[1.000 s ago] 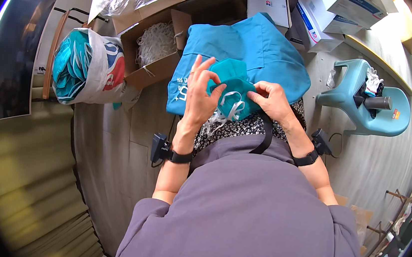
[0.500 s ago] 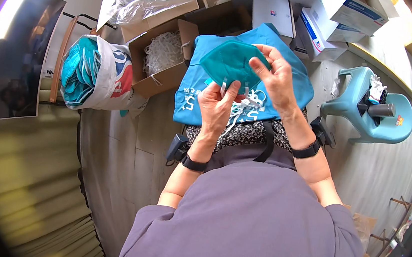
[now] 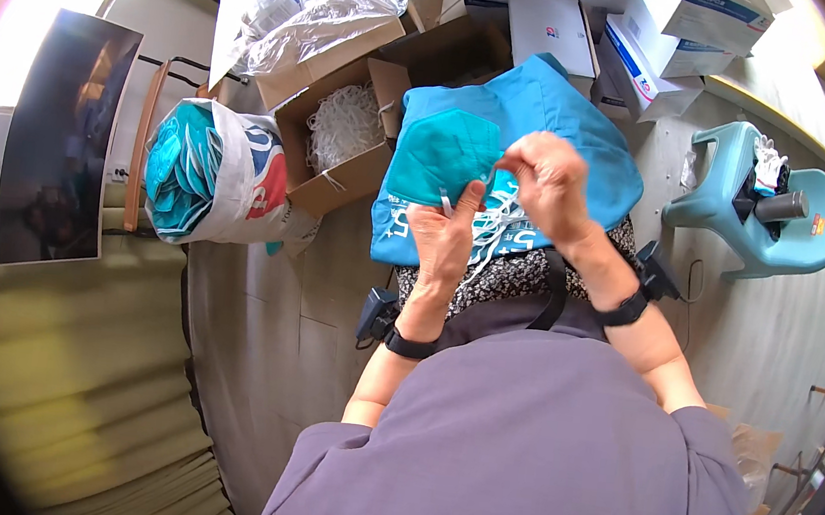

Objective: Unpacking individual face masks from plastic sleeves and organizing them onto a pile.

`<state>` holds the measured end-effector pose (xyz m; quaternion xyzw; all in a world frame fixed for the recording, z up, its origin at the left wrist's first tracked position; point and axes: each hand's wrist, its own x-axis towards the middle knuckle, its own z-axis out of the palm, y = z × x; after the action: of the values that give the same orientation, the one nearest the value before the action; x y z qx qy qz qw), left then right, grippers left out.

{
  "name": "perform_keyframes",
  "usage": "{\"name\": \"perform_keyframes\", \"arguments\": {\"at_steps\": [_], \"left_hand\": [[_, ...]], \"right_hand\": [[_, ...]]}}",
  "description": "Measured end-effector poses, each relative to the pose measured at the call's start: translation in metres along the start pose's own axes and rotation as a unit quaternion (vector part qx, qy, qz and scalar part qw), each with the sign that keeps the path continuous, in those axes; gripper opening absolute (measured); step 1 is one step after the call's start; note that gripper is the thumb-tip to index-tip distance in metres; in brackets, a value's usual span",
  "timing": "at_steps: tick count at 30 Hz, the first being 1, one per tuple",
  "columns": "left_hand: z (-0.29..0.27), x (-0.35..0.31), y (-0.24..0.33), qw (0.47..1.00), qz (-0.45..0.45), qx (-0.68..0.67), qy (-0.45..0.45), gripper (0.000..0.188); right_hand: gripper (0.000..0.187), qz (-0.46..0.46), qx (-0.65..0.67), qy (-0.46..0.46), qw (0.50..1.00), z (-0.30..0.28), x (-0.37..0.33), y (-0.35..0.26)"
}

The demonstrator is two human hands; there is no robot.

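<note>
In my left hand [image 3: 441, 238] is a teal folded face mask [image 3: 444, 152], its lower edge pinched between thumb and fingers. A short white strap end shows beside the thumb. My right hand [image 3: 547, 185] is closed in a pinch by the mask's right corner; what its fingertips hold is hidden. Both hands are above a blue printed cloth [image 3: 577, 124] spread over my lap. White elastic straps [image 3: 498, 228] lie in a loose bunch on that cloth, below the mask and between my wrists.
To the left, a white bag [image 3: 245, 180] is full of teal masks [image 3: 180, 173]. Beside it, a cardboard box [image 3: 345, 185] holds tangled white straps [image 3: 342, 130]. White cartons [image 3: 553, 36] are stacked at the back. A light-blue plastic stool [image 3: 806, 249] on the right bears a dark cylinder [image 3: 782, 206].
The mask has turned and shifted slightly down. My right hand has moved from holding its upper right edge to a pinch by its right corner. The whole view has shifted a little.
</note>
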<state>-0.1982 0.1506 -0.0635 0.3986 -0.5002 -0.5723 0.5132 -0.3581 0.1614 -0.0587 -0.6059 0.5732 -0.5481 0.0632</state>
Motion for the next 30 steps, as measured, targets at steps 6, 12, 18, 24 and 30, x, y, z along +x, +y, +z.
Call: {"name": "perform_keyframes", "arguments": {"at_steps": [6,12,18,24,30], "left_hand": [[0.013,0.000,0.021,0.996,-0.040,-0.077,-0.015,0.017],[-0.007,-0.015,0.042,0.989,-0.096,-0.116,-0.009,0.019],[0.002,0.001,0.043,0.984,-0.073,-0.163,-0.004,0.017],[-0.019,-0.002,0.025,0.974,-0.122,-0.183,-0.054,0.017],[-0.014,-0.020,0.055,0.956,-0.197,-0.203,-0.071,0.021]], "right_hand": [[0.014,-0.030,-0.057,0.035,0.997,-0.011,0.018,0.016],[0.009,0.175,-0.010,0.176,0.969,-0.077,0.037,0.087],[0.017,0.314,0.485,-0.251,0.777,-0.026,0.015,-0.015],[0.009,0.219,0.368,-0.187,0.884,-0.014,0.006,-0.004],[0.010,0.251,0.329,0.157,0.897,-0.063,0.034,0.092]]}}
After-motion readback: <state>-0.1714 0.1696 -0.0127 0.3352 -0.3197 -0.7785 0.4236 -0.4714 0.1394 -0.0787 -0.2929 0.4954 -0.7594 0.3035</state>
